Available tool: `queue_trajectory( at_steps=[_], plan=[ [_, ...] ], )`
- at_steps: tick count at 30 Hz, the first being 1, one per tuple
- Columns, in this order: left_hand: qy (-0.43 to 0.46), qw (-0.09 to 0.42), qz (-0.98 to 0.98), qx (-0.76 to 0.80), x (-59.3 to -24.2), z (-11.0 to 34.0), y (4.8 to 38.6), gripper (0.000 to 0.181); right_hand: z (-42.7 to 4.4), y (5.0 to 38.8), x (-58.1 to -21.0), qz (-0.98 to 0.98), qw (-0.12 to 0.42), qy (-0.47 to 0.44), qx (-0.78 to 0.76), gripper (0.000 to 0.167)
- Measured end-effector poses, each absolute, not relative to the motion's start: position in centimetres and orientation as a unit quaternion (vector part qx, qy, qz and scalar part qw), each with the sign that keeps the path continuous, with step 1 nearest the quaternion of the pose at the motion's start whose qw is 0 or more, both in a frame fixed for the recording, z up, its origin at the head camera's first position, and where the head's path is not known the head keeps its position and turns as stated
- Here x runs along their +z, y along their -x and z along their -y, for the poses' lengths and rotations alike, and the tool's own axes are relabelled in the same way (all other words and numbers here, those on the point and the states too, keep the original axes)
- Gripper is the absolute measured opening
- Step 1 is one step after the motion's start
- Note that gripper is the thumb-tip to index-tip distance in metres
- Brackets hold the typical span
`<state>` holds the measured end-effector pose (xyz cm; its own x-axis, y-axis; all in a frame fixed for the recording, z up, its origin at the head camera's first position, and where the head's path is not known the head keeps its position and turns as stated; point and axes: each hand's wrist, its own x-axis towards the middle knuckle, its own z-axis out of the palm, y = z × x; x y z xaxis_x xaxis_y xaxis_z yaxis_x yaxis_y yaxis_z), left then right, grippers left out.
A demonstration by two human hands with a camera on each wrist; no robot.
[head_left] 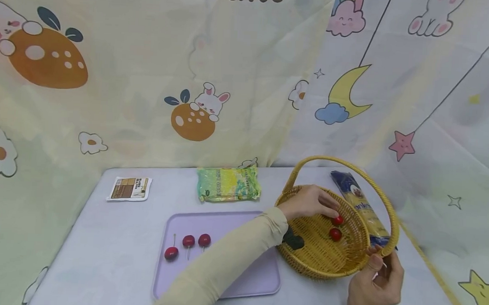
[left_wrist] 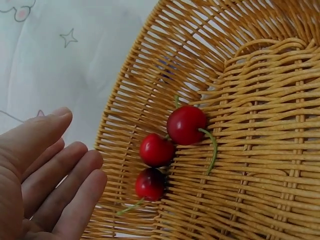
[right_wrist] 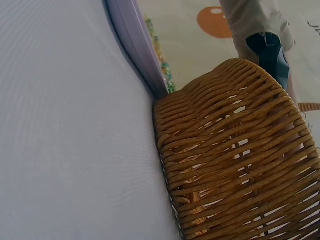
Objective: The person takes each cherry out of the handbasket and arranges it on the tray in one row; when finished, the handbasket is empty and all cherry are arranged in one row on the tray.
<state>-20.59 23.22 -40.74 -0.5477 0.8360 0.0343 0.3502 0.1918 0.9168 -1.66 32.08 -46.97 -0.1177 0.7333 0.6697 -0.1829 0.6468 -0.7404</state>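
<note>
My left hand reaches over the rim into a yellow-brown wicker basket. In the left wrist view its fingers are loosely extended and hold nothing. Three red cherries lie against the basket's inner side, just beyond the fingertips; in the head view two show, one cherry below the other. My right hand grips the basket's near right rim by the foot of its arched handle. From the right wrist, the basket's outer weave shows, but not the hand.
A lilac tray with three stemmed cherries lies left of the basket, partly behind my left sleeve. Behind stand a green-yellow packet and a small white-brown packet. A blue-gold bag lies right of the basket.
</note>
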Motion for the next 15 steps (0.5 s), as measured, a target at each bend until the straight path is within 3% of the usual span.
queue_trajectory(
  at_steps=[15],
  plan=[
    [-0.376,0.251,-0.731,0.510,-43.9,-25.4,20.8,0.030,-32.1,1.9,-46.7,0.621,0.658,0.164,0.394,0.028]
  ],
)
